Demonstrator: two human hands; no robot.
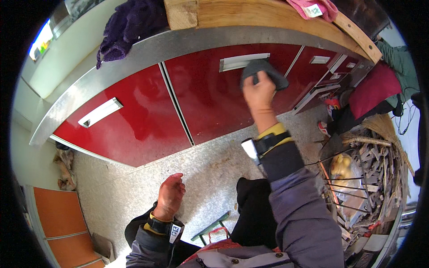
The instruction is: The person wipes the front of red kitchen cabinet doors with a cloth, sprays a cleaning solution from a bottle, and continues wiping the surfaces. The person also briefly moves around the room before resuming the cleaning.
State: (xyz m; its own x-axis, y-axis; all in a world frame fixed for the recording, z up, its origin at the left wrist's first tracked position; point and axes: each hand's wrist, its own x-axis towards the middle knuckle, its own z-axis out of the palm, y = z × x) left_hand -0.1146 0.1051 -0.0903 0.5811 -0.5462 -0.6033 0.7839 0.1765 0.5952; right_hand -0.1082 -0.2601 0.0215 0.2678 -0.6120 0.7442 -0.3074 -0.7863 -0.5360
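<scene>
My right hand (pixel 259 90) grips a dark grey cloth (pixel 273 74) in front of a red cabinet door (pixel 207 90). Part of the cloth overlaps the lower right end of that door's white recessed handle (pixel 234 63); I cannot tell if it presses on the surface. Low over my lap, my left hand (pixel 170 196) is empty, its fingers loosely curled. Another red door (pixel 134 124) with a slanted white handle (pixel 100 112) is to the left, past a narrow dark gap. Above the doors runs a metal counter edge (pixel 187 38).
A purple knitted cloth (pixel 125 28) drapes over the counter beside a wooden beam (pixel 241 13). A pink cloth (pixel 310 9) lies on the beam. At right are a wire basket (pixel 348 182), split firewood (pixel 385 181), a straw broom (pixel 385 129) and another person (pixel 399 63). A green stool frame (pixel 211 227) is below me.
</scene>
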